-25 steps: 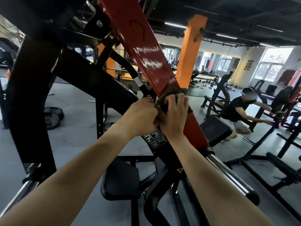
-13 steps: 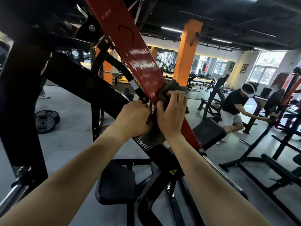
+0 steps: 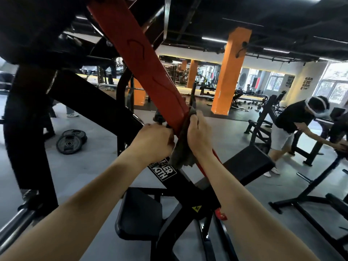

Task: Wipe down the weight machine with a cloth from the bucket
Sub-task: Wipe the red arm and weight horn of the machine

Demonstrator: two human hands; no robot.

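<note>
The weight machine (image 3: pixel 28 117) is filling the view, its red arm (image 3: pixel 150 76) slanting down across it. The grey cloth (image 3: pixel 183 153) is wrapping that arm, the right hand (image 3: pixel 199 136) curling its fingers over it, the left hand (image 3: pixel 152 142) pinching its other side. Wiping is looking midway: the black frame (image 3: pixel 98 108) and seat pads (image 3: pixel 140 211) probably remain; no bucket is showing.

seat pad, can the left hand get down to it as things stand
Probably yes: the seat pad sits below the left hand, nothing between them, but that hand grips the cloth.
</note>
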